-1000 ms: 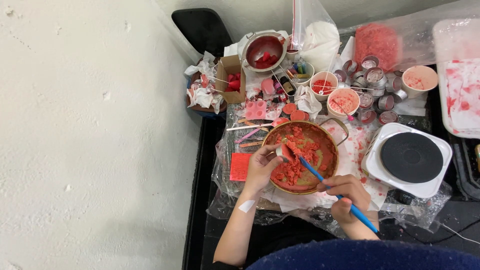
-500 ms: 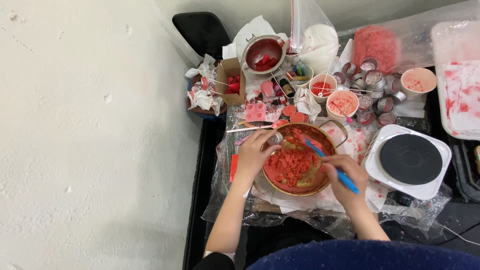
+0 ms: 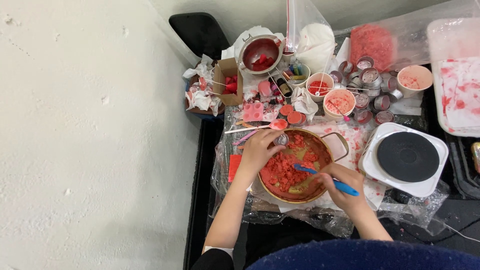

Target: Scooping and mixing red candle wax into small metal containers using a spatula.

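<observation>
From where I sit, the round pan (image 3: pixel 295 167) lies just below the middle of the frame, its brass-coloured rim ringing a bed of crumbly red mass (image 3: pixel 282 170) with a yellowish patch near the lower edge. My left hand (image 3: pixel 257 152) rests at the pan's upper left rim, fingers curled around a small clear jar (image 3: pixel 281 139) that sits right at the edge over the red mass; the grip looks closed on it, though how firmly I cannot tell. My right hand (image 3: pixel 345 187) is at the pan's lower right rim, fist wrapped tight around the handle of a blue spatula (image 3: pixel 325 177), whose blade reaches left into the red mass near the pan's centre. Just right of the pan stands a white hotplate (image 3: pixel 404 159) with a dark round disc on top. Above the pan, toward the upper middle of the frame, I see a metal bowl (image 3: pixel 259 51) holding red pieces, a pink mould (image 3: pixel 253 111) beside it lower left, and two paper cups (image 3: pixel 339 102) with red contents. A cluster of small metal tins (image 3: pixel 372 87) lies toward the upper right, and everything stands on crumpled clear plastic sheeting (image 3: pixel 320 220) stained red.
</observation>
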